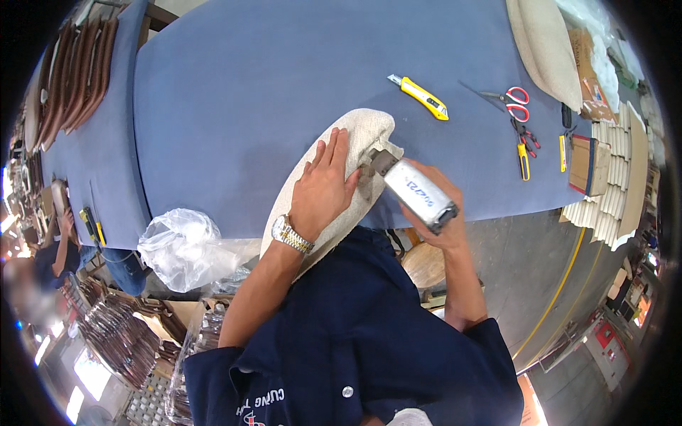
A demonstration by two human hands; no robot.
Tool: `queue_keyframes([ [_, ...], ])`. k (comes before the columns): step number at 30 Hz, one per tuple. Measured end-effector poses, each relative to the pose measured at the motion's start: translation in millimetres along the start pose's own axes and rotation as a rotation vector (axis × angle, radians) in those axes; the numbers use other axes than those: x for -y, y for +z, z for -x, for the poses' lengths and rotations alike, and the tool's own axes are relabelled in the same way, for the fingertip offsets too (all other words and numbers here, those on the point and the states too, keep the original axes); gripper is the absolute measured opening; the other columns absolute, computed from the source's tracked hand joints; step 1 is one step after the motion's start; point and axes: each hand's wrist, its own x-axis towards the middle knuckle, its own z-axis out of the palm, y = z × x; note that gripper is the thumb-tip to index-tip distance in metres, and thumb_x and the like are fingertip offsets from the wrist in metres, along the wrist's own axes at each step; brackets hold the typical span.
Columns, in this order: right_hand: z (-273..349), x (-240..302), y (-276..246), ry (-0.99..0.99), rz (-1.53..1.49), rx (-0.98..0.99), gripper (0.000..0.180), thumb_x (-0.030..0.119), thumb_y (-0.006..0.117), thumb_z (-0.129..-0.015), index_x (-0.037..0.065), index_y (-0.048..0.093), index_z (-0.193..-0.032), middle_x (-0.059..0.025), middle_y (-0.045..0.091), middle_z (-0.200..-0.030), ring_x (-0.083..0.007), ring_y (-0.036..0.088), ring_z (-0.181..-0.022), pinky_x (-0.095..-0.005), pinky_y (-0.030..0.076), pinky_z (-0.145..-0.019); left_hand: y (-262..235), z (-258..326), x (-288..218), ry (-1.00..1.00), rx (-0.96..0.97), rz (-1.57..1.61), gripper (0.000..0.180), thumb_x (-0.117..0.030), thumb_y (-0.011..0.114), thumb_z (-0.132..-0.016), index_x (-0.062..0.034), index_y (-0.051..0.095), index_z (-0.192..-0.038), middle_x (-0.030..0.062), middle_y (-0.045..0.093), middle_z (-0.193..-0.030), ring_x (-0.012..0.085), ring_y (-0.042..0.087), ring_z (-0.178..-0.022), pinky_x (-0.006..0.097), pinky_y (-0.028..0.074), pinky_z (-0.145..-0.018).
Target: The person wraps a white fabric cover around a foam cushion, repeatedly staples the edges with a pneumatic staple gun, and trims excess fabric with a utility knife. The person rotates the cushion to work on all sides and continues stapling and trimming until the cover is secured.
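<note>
A beige fabric-covered pad (369,126) with a curved outline lies at the near edge of the blue-covered table, against my body. My left hand (323,188), with a metal watch on the wrist, rests flat on it, fingers stretched out toward the far end. My right hand (452,200) is wrapped around a staple gun (419,190) with a silver body. The tool's dark nose sits at the pad's right edge, where the fabric is folded and loose. Whether the nose presses on the fabric, I cannot tell.
A yellow utility knife (424,98), red-handled scissors (517,104) and pliers (524,142) lie on the table (249,92). Another beige pad (543,53) is at the far right. Crumpled clear plastic (181,248) hangs at the near left edge. A person (60,245) works farther left.
</note>
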Motion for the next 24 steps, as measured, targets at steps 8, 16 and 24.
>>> queue_keyframes([
  [8, -1, -14, 12, 0.070, -0.046, 0.057, 0.063, 0.012, 0.080, -0.072, 0.002, 0.067, -0.133, -0.0198, 0.071, -0.127, -0.0352, 0.072, -0.113, -0.0380, 0.055, -0.099, 2, 4, 3, 0.023, -0.010, -0.014, 0.077, -0.020, 0.068, -0.095, -0.0019, 0.030, -0.160, 0.0229, 0.044, -0.159, 0.0469, 0.049, -0.140, 0.047, 0.051, -0.108],
  [16, -13, 2, 17, 0.159, 0.006, 0.098, 0.065, 0.012, 0.080, -0.072, 0.000, 0.064, -0.134, -0.0196, 0.070, -0.127, -0.0346, 0.071, -0.114, -0.0364, 0.054, -0.099, 0, -1, 2, -0.011, 0.006, 0.024, 0.080, -0.017, 0.072, -0.091, -0.0018, 0.032, -0.159, 0.0222, 0.043, -0.160, 0.0441, 0.049, -0.141, 0.046, 0.050, -0.109],
  [24, -3, 3, 18, 0.127, -0.012, 0.072, 0.063, 0.013, 0.080, -0.072, 0.001, 0.065, -0.132, -0.0190, 0.070, -0.126, -0.0339, 0.072, -0.112, -0.0346, 0.055, -0.095, -3, 0, 0, -0.017, 0.005, 0.026, 0.084, -0.013, 0.075, -0.087, -0.0026, 0.032, -0.159, 0.0204, 0.043, -0.161, 0.0417, 0.048, -0.143, 0.050, 0.052, -0.108],
])
